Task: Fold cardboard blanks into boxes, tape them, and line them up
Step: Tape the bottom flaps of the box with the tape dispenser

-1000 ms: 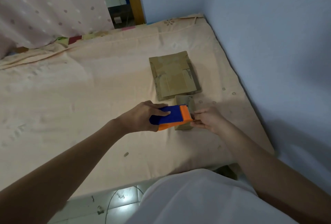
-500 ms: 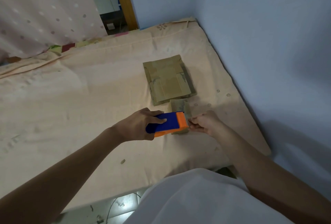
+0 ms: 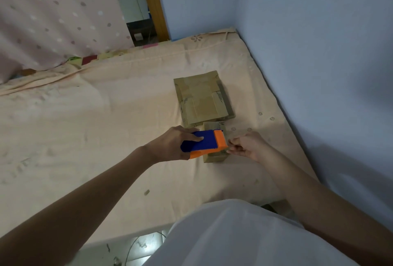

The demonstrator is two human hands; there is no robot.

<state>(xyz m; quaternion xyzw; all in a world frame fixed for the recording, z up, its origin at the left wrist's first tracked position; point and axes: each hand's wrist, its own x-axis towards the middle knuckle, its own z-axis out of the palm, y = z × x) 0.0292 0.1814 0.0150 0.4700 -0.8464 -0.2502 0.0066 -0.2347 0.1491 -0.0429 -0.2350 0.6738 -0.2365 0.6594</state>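
The left hand (image 3: 170, 145) still grips the blue and orange tape dispenser (image 3: 204, 143) over the small folded box (image 3: 214, 140), which sits on the bed sheet (image 3: 106, 138) just in front of the stack of flat cardboard blanks (image 3: 202, 99), as it did half a second ago. The right hand (image 3: 247, 145) stays at the dispenser's orange end, fingertips (image 3: 231, 142) pinched together; whether they hold tape is too small to tell. Hands and box have barely shifted.
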